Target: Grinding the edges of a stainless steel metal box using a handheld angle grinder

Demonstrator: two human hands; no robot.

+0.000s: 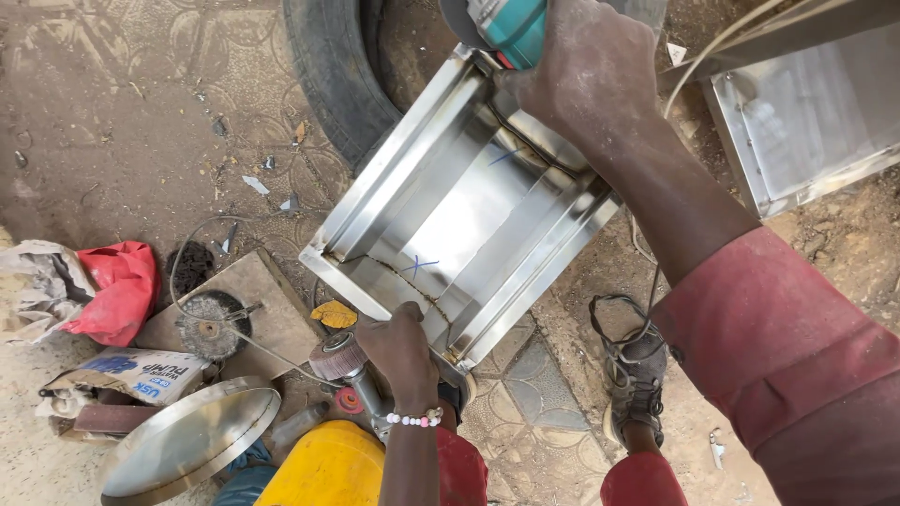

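Tyre (333, 70) lies on the dirt at top, partly under the work. Folded stainless-steel channel piece (459, 211) rests on the ground, tilted against the tyre, 2 blue marks on its inner faces. Round steel lid (187, 440) at lower left, beside a yellow can (323, 468). Right hand (586, 70) closed around a teal angle grinder (502, 28) at the channel's far end. Left hand (403, 351) grips the channel's near edge.
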